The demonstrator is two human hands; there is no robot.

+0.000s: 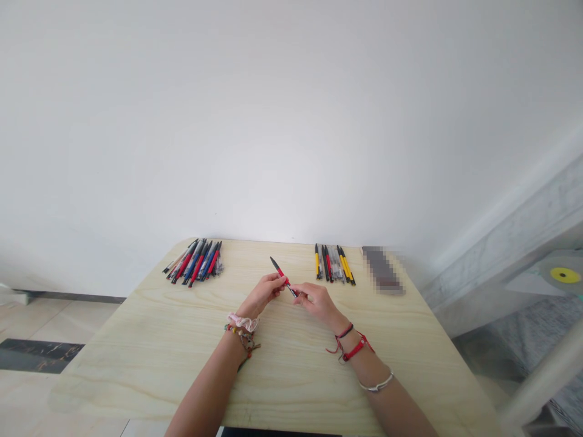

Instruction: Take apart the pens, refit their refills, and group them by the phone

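Both my hands meet over the middle of a pale wooden table [150, 358] and hold one red and black pen [277, 268]. My left hand [266, 291] pinches the pen near its red middle. My right hand [316, 300] grips its lower end. The pen's black tip points up and away to the left, clear of the tabletop. Bracelets and a scrunchie sit on my left wrist, and red cords and a silver bangle on my right.
A pile of several red, blue and black pens [195, 262] lies at the table's far left. A row of several yellow, black and clear pens [334, 264] lies at the far right, beside a blurred dark rectangular object [382, 270]. A white wall rises behind the table.
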